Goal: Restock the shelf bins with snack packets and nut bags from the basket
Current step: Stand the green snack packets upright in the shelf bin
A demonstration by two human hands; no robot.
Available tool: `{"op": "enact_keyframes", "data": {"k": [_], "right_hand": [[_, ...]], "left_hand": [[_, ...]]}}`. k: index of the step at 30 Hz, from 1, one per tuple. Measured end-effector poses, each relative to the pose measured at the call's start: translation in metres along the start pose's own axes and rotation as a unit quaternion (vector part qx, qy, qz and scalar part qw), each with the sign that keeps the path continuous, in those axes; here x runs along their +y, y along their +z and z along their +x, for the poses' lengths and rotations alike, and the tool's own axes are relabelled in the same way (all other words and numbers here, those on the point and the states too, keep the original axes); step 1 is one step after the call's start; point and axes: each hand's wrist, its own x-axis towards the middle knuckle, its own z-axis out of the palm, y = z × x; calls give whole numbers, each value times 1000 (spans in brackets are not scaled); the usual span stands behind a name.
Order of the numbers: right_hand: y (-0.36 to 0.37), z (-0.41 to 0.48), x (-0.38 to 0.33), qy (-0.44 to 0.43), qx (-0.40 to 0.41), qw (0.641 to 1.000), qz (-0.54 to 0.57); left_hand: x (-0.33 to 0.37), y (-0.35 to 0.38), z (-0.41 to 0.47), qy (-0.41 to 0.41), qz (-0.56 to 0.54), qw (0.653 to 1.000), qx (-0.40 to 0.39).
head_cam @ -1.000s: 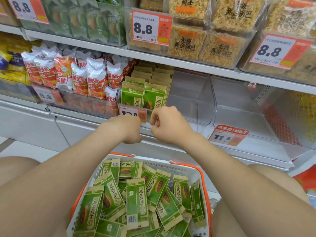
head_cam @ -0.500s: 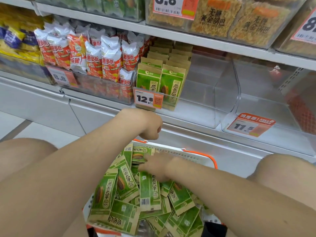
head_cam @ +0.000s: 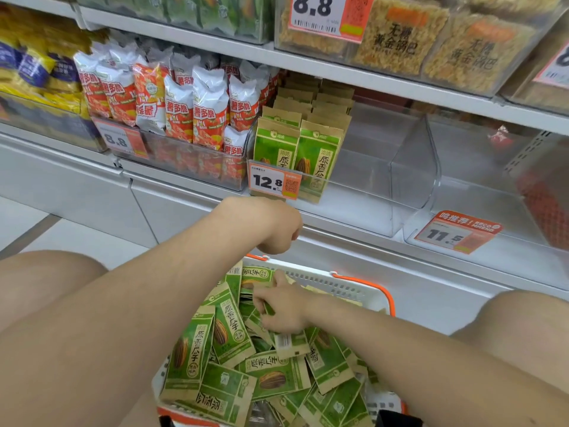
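Note:
A white basket with orange handles sits between my knees, heaped with several green seed packets. My right hand is down in the heap, its fingers curled around packets near the basket's far side. My left hand hovers in a loose fist above the basket's far rim, below the shelf edge, with nothing visible in it. On the shelf, a clear bin with a 12.8 price tag holds two rows of upright green packets at its left; its right part shows bare floor.
Red and white chip bags fill the bin to the left. At the right stands a bare clear bin tagged 11.5. The shelf above carries boxed crispy rice snacks. My knees flank the basket.
Both hands left the 12.8 tag on the bin front. My right hand dropped into the basket and closed on packets; my left hand lowered to just above the basket rim.

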Motion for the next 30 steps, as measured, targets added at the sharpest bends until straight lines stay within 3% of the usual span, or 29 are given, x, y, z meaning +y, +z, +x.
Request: {"op": "enact_keyframes", "data": {"k": [4,6,10,13,14,15,16,17,18,19,21,25,30], "right_hand": [[-47,-15,-6,-27,65,985,160],[-67,-28,-12,-41,123,950,285],[-93,-51,-24,-49,262,840,473],[-110,-61,-32,-52,343,716,606],[-115,-64,-32,-63,358,675,642],[-120,-67,-31,-75,367,640,671],[-125,-72,-29,-87,372,617,688],[-131,-76,-28,-92,378,608,692],[-136,-79,-26,-98,391,609,683],[-140,-81,-23,-100,413,621,658],[-148,-84,-18,-88,463,648,598],[-156,-92,-10,-27,488,651,581],[-157,-93,-3,-3,468,711,525]], "left_hand": [[-8,-8,-13,-55,44,997,26],[-11,-14,-19,-106,54,991,67],[-20,-21,-24,-183,-46,968,167],[-19,-24,-22,-189,-224,934,204],[-15,-25,-21,-179,-325,908,193],[-10,-26,-19,-166,-463,853,175],[-4,-27,-17,-145,-604,770,148],[1,-29,-16,-127,-700,690,134],[3,-29,-13,-118,-745,641,142],[3,-30,-10,-118,-764,614,160],[1,-33,-7,-108,-764,602,207],[-1,-35,-3,-23,-776,571,267],[3,-37,-2,29,-827,486,282]]}}
